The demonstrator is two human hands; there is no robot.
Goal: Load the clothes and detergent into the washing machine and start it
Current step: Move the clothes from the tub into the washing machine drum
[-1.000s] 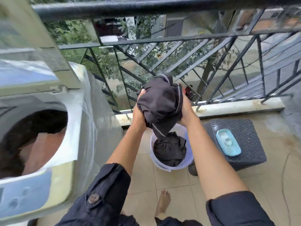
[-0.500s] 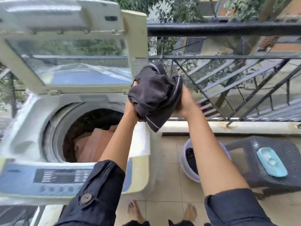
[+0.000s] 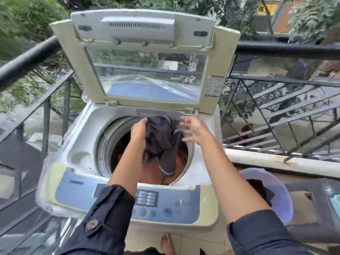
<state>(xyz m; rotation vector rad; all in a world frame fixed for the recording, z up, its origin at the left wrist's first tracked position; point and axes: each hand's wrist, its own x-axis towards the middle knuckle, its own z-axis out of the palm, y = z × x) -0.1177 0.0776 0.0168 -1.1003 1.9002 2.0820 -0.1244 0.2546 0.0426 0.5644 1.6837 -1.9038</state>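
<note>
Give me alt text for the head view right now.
Over the open washing machine, the left hand grips a dark garment dangling into the drum while the right hand spreads open beside it. A bucket of clothes sits right.

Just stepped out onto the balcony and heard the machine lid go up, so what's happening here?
A person is loading laundry into a top-loading washing machine whose lid stands open. The left hand grips a dark garment hanging over the drum opening, while the right hand is open beside it, fingers spread. Reddish-brown clothing already lies in the drum. A bucket to the right holds more dark clothes.
</note>
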